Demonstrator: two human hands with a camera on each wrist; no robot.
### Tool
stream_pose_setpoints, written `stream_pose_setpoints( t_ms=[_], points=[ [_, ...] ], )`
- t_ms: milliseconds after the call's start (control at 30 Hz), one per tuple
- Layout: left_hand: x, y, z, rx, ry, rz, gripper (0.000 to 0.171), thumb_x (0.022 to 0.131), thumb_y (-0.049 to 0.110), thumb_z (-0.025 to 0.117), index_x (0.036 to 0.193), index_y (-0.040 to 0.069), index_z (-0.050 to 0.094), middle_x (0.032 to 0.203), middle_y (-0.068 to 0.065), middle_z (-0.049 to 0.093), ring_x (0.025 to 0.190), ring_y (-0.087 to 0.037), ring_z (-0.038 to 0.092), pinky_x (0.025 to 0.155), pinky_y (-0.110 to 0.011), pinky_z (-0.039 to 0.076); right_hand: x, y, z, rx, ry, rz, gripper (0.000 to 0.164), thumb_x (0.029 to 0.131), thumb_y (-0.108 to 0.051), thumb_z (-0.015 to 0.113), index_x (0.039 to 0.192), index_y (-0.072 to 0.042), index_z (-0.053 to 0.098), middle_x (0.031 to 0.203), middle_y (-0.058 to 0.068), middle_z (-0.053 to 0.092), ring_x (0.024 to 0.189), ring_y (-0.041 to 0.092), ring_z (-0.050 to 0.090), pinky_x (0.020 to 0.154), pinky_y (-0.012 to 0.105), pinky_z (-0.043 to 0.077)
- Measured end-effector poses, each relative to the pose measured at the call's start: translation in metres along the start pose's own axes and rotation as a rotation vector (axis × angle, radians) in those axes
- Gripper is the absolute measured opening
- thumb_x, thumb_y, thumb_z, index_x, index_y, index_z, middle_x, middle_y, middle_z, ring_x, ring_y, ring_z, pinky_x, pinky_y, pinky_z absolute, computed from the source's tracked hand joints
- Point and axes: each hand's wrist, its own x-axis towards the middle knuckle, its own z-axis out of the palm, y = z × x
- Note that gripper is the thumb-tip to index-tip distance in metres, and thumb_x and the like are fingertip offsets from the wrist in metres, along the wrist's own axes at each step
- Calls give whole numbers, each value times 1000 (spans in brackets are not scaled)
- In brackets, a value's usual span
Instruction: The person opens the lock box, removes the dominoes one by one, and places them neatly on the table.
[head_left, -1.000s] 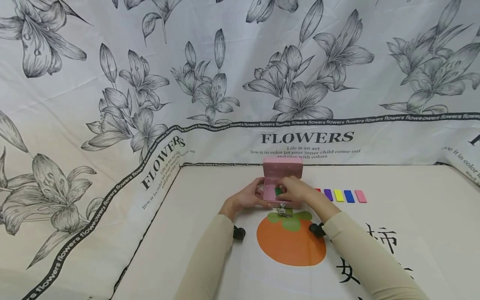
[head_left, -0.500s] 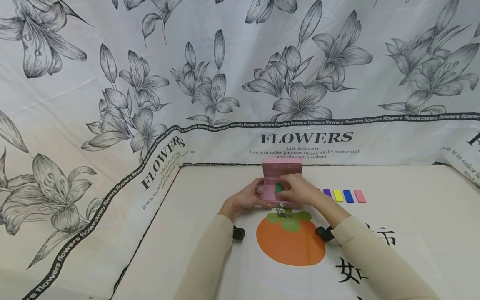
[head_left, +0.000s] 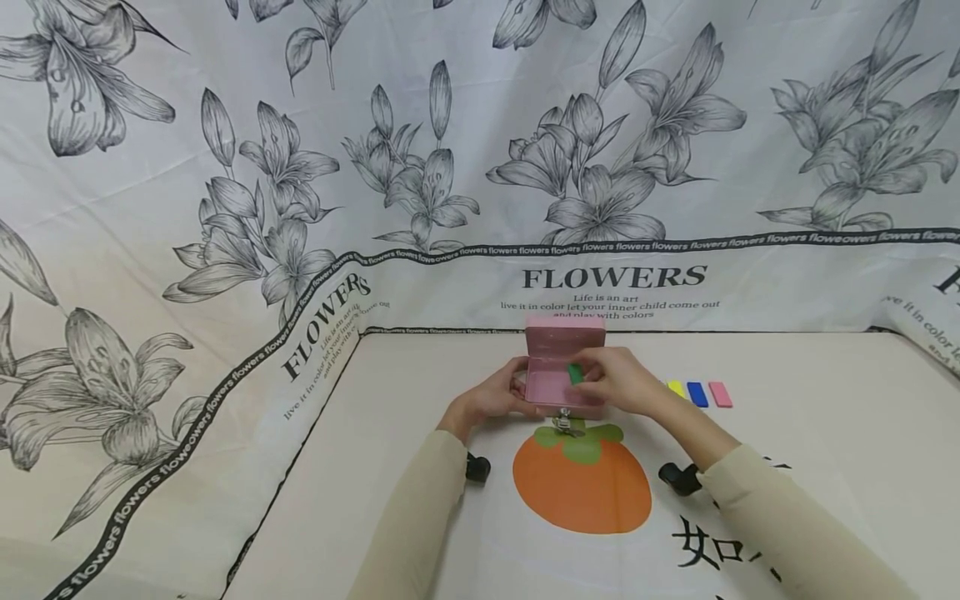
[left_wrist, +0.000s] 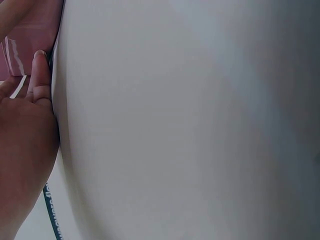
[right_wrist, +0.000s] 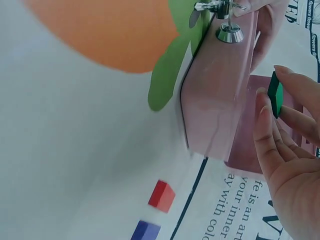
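A small pink box (head_left: pixel 547 390) stands on the table with its lid (head_left: pixel 566 340) raised at the back. My left hand (head_left: pixel 491 393) grips the box's left side; in the left wrist view only part of that hand (left_wrist: pixel 25 125) shows. Thumb and fingers of my right hand (head_left: pixel 622 382) pinch a green block (head_left: pixel 575 373) over the right part of the box. In the right wrist view the green block (right_wrist: pixel 275 95) is held between the fingertips, apart from the box walls. A silver clasp (head_left: pixel 564 420) hangs on the box's front.
Right of the box, yellow (head_left: pixel 677 390), blue (head_left: pixel 697 394) and pink (head_left: pixel 721 394) blocks lie in a row. Red (right_wrist: pixel 162 196) and purple (right_wrist: pixel 145 231) ones show in the right wrist view. The tablecloth (head_left: pixel 420 358) bears an orange persimmon print (head_left: pixel 581 487); a flowered curtain rises behind.
My right hand has lifted the green block from the box's inside and moved right with it. The hand now covers the red and purple blocks in the head view. My left hand stays put.
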Motion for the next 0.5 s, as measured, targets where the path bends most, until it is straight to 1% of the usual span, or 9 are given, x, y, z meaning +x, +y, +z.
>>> stream_pose_setpoints(
  t_ms=[167, 300, 500],
  points=[
    [2, -1, 0, 18, 5, 4, 102, 78, 9, 90, 159, 18, 28, 108, -8, 63, 94, -18, 58, 93, -32, 46, -9, 4, -5, 7, 1, 4, 41, 87, -3, 79, 124, 8, 66, 101, 13, 72, 82, 20, 69, 69, 31, 56],
    [3, -2, 0, 23, 12, 7, 102, 78, 7, 90, 159, 17, 29, 104, -8, 63, 91, -18, 59, 91, -31, 47, -16, 9, -8, -2, -4, 5, 41, 87, -4, 79, 124, 7, 66, 103, 13, 73, 82, 19, 69, 69, 31, 56],
    [1, 0, 0, 35, 22, -5, 103, 77, 9, 90, 159, 19, 29, 109, -7, 63, 95, -18, 59, 96, -34, 45, -25, 16, -11, -34, -7, 15, 42, 87, -6, 81, 123, 7, 67, 100, 12, 73, 81, 18, 68, 70, 31, 55]
  ],
)
